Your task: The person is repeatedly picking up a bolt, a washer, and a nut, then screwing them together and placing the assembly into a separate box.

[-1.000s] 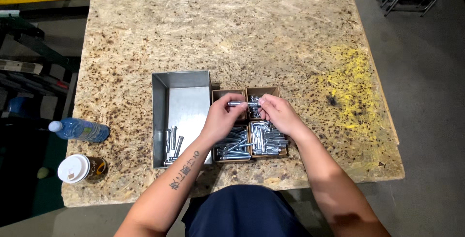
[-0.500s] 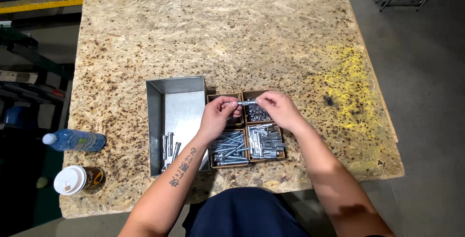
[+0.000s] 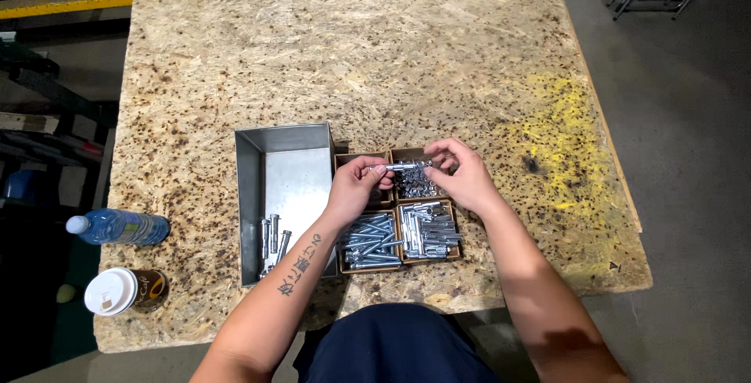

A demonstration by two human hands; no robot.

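Note:
Both of my hands hold one silver bolt (image 3: 404,166) level above a small brown tray. My left hand (image 3: 356,187) pinches its left end and my right hand (image 3: 461,173) pinches its right end. Under them a brown divided box (image 3: 397,230) has compartments: the far right one holds small nuts (image 3: 415,186), the two near ones hold long silver bolts (image 3: 369,240). To the left stands a grey metal tray (image 3: 291,170) with a few assembled bolts (image 3: 271,240) at its near end.
The boxes rest on a chipboard table (image 3: 375,54) with a yellow paint stain (image 3: 559,140) at the right. A blue water bottle (image 3: 117,226) lies near the left edge, and a lidded coffee cup (image 3: 123,291) stands at the near left corner.
The hands have stayed together over the far compartments with the bolt between them. My view has shifted slightly, so the table sits a little differently in the picture.

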